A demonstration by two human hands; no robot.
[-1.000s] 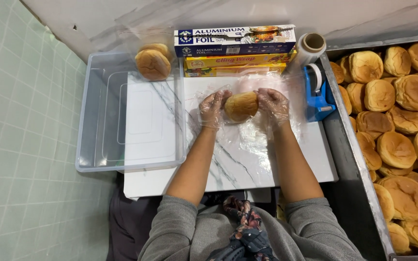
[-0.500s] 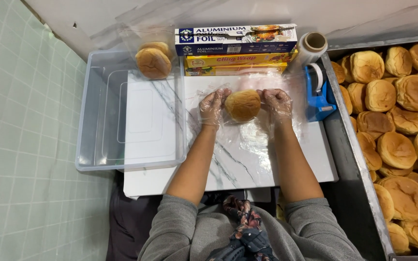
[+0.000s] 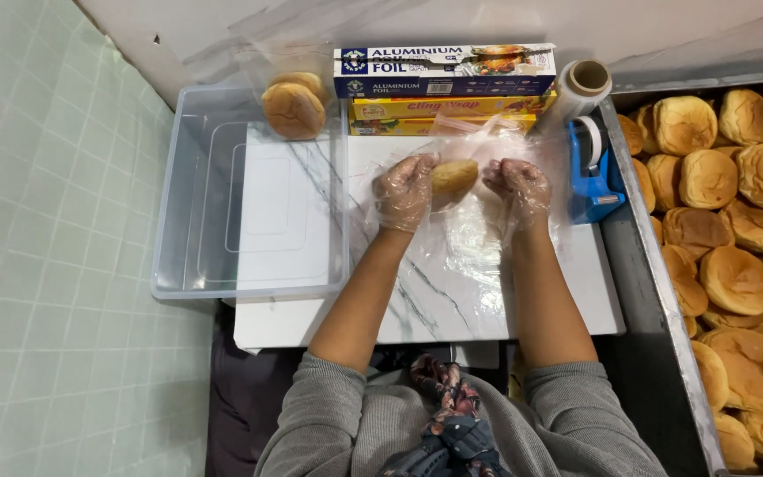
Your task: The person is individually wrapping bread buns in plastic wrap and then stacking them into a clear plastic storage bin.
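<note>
We see thin, glossy plastic gloves on our left hand (image 3: pixel 404 190) and right hand (image 3: pixel 518 185), crinkly clear cling film (image 3: pixel 479 238) over smooth marble-look worktop (image 3: pixel 452 300), matt golden bun (image 3: pixel 454 176).

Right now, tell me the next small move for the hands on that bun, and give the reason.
Probably fold the loose clear wrap over the bun and press it down. The left hand has the bun tilted up on its edge above the marble board, the right hand is spread beside it, and the film lies slack beneath, not yet closed around it.
</note>
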